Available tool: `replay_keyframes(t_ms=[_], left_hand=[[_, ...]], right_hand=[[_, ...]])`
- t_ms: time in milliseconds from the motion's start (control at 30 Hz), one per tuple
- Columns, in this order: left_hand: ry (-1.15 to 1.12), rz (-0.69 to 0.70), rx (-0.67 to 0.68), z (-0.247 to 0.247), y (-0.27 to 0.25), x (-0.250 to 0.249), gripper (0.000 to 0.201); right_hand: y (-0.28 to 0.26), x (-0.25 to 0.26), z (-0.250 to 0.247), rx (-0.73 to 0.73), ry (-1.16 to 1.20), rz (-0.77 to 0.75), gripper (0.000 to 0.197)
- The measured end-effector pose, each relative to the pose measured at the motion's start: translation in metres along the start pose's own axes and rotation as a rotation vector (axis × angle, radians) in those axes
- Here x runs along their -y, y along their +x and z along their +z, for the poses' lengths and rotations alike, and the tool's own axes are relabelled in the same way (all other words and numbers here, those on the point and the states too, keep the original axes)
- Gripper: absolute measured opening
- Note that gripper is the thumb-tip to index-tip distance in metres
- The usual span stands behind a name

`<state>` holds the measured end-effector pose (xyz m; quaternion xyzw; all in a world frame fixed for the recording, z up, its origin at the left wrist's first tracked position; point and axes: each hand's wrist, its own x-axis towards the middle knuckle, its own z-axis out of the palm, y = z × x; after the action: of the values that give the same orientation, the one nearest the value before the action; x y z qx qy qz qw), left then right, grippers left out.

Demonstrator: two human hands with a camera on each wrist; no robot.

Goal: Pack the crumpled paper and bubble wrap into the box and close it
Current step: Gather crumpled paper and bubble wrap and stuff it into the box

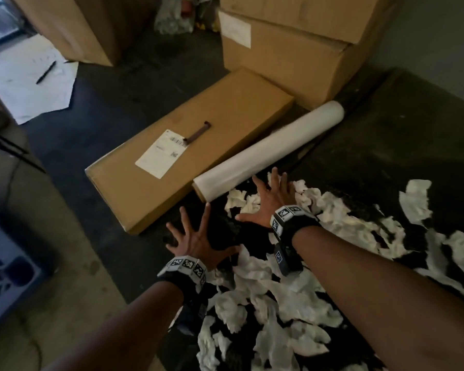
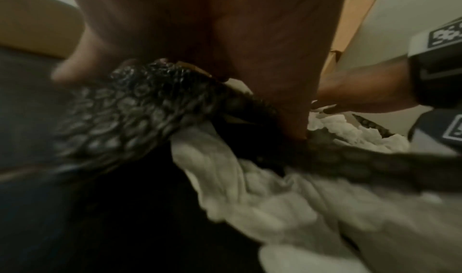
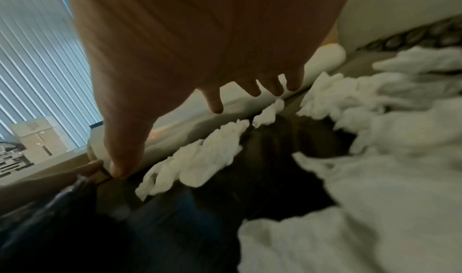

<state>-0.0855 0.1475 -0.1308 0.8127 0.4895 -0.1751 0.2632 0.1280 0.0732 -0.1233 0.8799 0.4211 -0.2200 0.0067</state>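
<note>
Black bubble wrap (image 1: 386, 135) covers the floor on the right, strewn with crumpled white paper (image 1: 279, 290). A bunched fold of the bubble wrap (image 2: 120, 115) lies under my left hand (image 1: 204, 231), whose spread fingers rest on it. My right hand (image 1: 257, 199) is spread flat over paper pieces (image 3: 200, 158) beside a white roll (image 1: 268, 151). Neither hand grips anything. A long, flat cardboard box (image 1: 225, 108) lies closed just beyond the hands, against the roll.
A dark narrow tool (image 1: 197, 132) and a shipping label (image 1: 160, 153) sit on the flat box. Two large cartons (image 1: 292, 62) are stacked behind it, another carton (image 1: 83, 28) at far left. White sheets with a pen (image 1: 45, 72) lie on the left floor; a blue crate (image 1: 0, 271) stands near left.
</note>
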Motion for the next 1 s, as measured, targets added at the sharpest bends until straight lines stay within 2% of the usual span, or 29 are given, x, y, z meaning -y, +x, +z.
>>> replay_keyframes(t_ms=[100,367,433,533,633,767,833,900,1000], left_hand=[[0.000,0.081,-0.059,0.011,0.000,0.002,0.113],[-0.034,0.252,-0.177,0.020,-0.001,0.002,0.045],[-0.071,0.276,-0.182,0.018,0.004,0.000,0.035],[-0.127,0.306,-0.202,0.016,0.007,-0.003,0.031],[-0.179,0.351,-0.238,0.010,0.000,-0.009,0.030],[-0.190,0.447,-0.228,0.007,-0.023,-0.020,0.029],[-0.182,0.521,-0.194,0.014,-0.039,-0.026,0.029],[-0.168,0.605,-0.104,0.028,-0.055,-0.032,0.033],[-0.109,0.761,-0.012,0.047,-0.076,-0.042,0.046]], right_hand=[[0.009,0.012,0.021,-0.066,0.013,-0.024,0.117],[0.007,0.043,0.043,-0.195,0.005,-0.165,0.032],[0.011,0.044,0.045,-0.218,0.078,-0.229,0.021],[0.012,0.047,0.042,-0.233,0.111,-0.269,0.013],[0.004,0.043,0.032,-0.378,0.186,-0.291,0.008],[-0.035,0.022,0.010,-0.535,0.238,-0.274,0.017],[-0.064,0.001,0.011,-0.538,0.234,-0.212,0.024],[-0.094,-0.022,0.023,-0.509,0.236,-0.148,0.029],[-0.139,-0.045,0.039,-0.429,0.239,-0.101,0.028]])
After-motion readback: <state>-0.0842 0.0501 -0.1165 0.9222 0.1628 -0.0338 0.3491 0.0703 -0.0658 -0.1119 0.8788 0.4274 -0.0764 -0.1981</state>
